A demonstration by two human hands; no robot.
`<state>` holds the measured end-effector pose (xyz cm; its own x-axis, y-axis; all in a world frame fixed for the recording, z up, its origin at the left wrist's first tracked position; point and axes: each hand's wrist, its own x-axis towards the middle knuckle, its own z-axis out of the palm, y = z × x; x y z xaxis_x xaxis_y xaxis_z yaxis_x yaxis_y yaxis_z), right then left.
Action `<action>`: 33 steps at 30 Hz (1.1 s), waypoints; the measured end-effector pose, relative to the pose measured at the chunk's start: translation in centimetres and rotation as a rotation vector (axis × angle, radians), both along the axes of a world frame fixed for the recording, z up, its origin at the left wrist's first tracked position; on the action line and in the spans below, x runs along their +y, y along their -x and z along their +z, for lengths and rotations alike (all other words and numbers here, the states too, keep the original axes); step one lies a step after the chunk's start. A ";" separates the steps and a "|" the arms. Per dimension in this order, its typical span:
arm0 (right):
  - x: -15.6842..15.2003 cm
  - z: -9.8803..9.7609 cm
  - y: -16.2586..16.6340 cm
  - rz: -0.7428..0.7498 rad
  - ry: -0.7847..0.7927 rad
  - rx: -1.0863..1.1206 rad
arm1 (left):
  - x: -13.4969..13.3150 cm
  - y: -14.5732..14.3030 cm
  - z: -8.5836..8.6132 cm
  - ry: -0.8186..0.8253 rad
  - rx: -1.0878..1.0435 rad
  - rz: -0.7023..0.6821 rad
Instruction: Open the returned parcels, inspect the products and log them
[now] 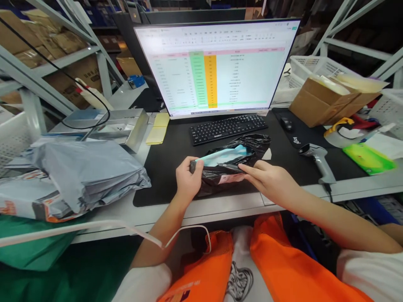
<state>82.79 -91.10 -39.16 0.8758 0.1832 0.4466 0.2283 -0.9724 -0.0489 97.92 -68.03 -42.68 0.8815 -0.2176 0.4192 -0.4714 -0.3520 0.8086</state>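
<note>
A black plastic bag (214, 187) lies open on the dark desk mat, with a light-blue item (224, 157) showing inside its mouth. On the left end of the bag, my left hand (189, 178) is closed, thumb on top, gripping the edge. My right hand (272, 178) pinches the front right rim, its index finger pointing along the opening. A thin dark grey strip by that fingertip is too unclear to name. Below the rim, a pale label (231, 178) sticks to the bag's front.
A monitor (217, 69) and keyboard (228, 128) stand behind the bag. Grey mailer bags (91, 170) are piled at left, near yellow sticky notes (158, 128). At right are a barcode scanner (319, 161), mouse (286, 123) and cardboard box (317, 102). A white cable (126, 225) crosses my left forearm.
</note>
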 end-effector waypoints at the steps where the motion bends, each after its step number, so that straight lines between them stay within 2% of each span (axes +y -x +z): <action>1: 0.7 0.2 -0.2 -0.011 0.015 -0.010 | 0.1 0.3 0.0 -0.013 -0.023 -0.008; 3: 1.4 0.8 -0.7 -0.034 0.043 -0.026 | 0.2 0.9 0.0 -0.045 -0.089 -0.024; 5: 0.3 1.6 -0.8 -0.078 0.073 -0.032 | 0.4 1.4 0.0 -0.065 -0.164 -0.044; 7: -3.3 2.4 -0.2 -0.209 0.072 -0.075 | 0.5 1.4 -0.1 -0.068 -0.212 -0.055; 10: -12.0 2.6 2.5 -0.489 -0.007 -0.182 | 0.7 0.8 -0.2 -0.072 -0.205 -0.016; 13: -19.3 0.2 5.3 -0.685 -0.160 -0.149 | 0.9 0.0 0.2 -0.095 -0.158 0.002; 15: -21.1 -2.5 5.8 -0.760 -0.286 -0.059 | 1.2 -0.3 0.8 -0.129 -0.171 -0.045; 18: -19.1 -5.8 4.2 -0.725 -0.369 0.066 | 1.5 -0.3 2.8 -0.318 -0.247 -0.140; 20: -15.3 -6.1 2.3 -0.599 -0.379 -0.057 | 1.2 -0.3 4.6 -0.521 -0.291 -0.150; 23: -8.0 -4.0 -0.4 -0.226 -0.368 -0.326 | -0.5 -0.7 7.4 -0.762 -0.279 -0.168; 25: -3.6 -2.0 -2.1 0.087 -0.322 -0.252 | -2.2 -1.3 9.0 -0.841 -0.236 -0.225; 26: -1.9 -1.2 -2.8 0.166 -0.296 -0.217 | -3.1 -1.8 9.6 -0.867 -0.220 -0.272; 27: -0.6 -0.6 -3.6 0.204 -0.272 -0.183 | -3.8 -2.2 10.1 -0.890 -0.212 -0.331; 29: 0.9 0.0 -4.7 0.186 -0.253 -0.154 | -4.8 -3.0 10.7 -0.915 -0.185 -0.493; 31: 1.4 0.0 -5.2 0.137 -0.254 -0.161 | -5.2 -3.5 10.9 -0.889 -0.099 -0.682; 33: 1.5 -0.4 -5.1 0.094 -0.244 -0.184 | -5.2 -3.6 10.6 -0.826 0.019 -0.803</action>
